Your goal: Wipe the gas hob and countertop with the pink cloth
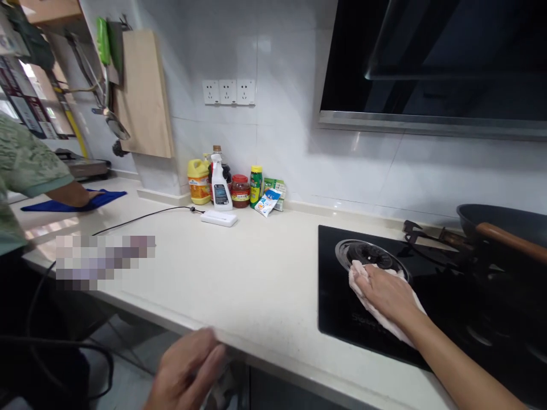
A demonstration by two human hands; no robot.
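My right hand presses a pale pinkish-white cloth onto the black glass cooktop, with the fingers closed over it. The cloth lies against the near side of the round burner and spreads under my palm and wrist. At the counter's front edge is my left hand, slightly blurred. Its fingers bend loosely, the thumb stands a little apart, and nothing shows in it.
A wok with a wooden handle stands at the right. Spray bottle, jars and packets line the wall behind a white power bank with a black cable. At far left, a person's hand rests on a blue cloth.
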